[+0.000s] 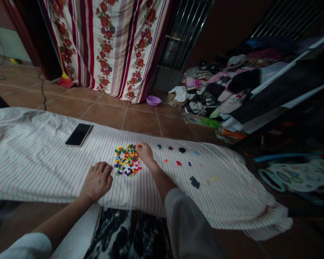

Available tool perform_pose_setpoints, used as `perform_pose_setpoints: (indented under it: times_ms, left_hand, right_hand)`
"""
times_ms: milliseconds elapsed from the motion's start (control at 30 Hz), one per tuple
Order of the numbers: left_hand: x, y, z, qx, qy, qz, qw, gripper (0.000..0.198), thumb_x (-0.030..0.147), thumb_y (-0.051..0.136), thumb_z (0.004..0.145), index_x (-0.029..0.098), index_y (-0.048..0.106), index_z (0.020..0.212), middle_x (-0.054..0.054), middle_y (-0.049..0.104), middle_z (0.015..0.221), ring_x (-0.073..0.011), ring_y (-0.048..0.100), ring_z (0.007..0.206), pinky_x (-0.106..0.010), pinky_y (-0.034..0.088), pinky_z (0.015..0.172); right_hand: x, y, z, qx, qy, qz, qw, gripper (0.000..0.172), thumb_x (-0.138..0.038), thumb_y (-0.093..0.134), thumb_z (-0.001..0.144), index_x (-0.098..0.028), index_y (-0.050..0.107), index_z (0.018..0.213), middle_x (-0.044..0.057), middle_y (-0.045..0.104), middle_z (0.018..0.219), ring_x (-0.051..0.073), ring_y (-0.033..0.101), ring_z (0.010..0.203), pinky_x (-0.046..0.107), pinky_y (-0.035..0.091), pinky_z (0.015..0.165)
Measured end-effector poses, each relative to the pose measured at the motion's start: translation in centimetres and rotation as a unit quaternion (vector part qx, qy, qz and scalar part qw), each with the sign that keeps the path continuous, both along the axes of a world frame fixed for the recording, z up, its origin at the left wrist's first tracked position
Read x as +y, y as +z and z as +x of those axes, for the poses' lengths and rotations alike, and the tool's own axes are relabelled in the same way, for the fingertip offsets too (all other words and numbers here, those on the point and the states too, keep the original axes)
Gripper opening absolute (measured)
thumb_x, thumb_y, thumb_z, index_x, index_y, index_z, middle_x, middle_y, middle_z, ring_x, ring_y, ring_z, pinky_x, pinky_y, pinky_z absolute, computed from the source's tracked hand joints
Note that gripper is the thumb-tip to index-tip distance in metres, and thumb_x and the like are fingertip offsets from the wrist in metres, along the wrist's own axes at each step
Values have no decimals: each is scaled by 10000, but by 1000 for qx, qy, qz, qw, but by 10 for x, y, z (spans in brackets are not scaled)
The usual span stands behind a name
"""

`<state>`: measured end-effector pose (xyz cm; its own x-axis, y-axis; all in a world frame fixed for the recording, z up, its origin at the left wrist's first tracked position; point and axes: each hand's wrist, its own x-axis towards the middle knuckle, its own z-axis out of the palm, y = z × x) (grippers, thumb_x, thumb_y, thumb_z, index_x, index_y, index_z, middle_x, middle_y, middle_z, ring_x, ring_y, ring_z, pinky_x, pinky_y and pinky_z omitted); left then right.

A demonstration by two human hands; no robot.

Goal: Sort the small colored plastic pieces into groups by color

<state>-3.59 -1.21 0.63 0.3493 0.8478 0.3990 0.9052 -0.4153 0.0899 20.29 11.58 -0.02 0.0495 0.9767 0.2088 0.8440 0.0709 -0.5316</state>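
Observation:
A square patch of small multicoloured pieces (pixel 127 160) lies on the striped cloth (pixel 70 172). My right hand (pixel 145 152) is at the patch's upper right edge, its fingertips pinched together. What they hold, if anything, is too small to make out. Palm down on the cloth, my left hand (pixel 97 180) rests just left of the patch with its fingers loosely laid out and holding nothing. To the right of my right hand lie small separate groups: dark green pieces (pixel 159 146), black pieces (pixel 181 150), red pieces (pixel 179 163) and a larger dark grey cluster (pixel 194 182).
A phone (pixel 79 135) lies on the cloth at the left. Beyond the covered surface are a purple basin (pixel 153 100), a floral curtain (pixel 108 46) and a red broom head (pixel 66 81). Heaped clothes (pixel 221 86) fill the back right.

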Motion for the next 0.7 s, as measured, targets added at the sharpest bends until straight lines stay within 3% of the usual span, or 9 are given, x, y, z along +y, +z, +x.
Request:
perform_pose_setpoints:
  times_ms: [167,433,700]
  left_hand:
    - [0,0,0,4,0,5,1000,209,217,467,856,193,634,978,-104,650,1011,-260,583,947,-409,448,801]
    - [0,-2,-2,13,0,25,1000,226,242,455,861,192,645,974,-99,662,998,-260,585,935,-392,444,782]
    - [3,-11,-7,3,-13,40,999,265,286,434,870,195,652,989,-112,666,1008,-268,593,936,-399,451,784]
  right_hand:
    - [-8,6,-2,33,-44,10,998,114,-232,568,901,-231,680,918,29,734,931,161,657,844,250,467,775]
    - [-34,8,4,61,-21,16,998,138,-184,568,881,-224,663,973,28,703,980,149,641,856,261,487,811]
    - [-70,9,47,86,-21,37,995,200,-168,555,863,-236,704,978,22,682,975,144,633,874,264,498,852]
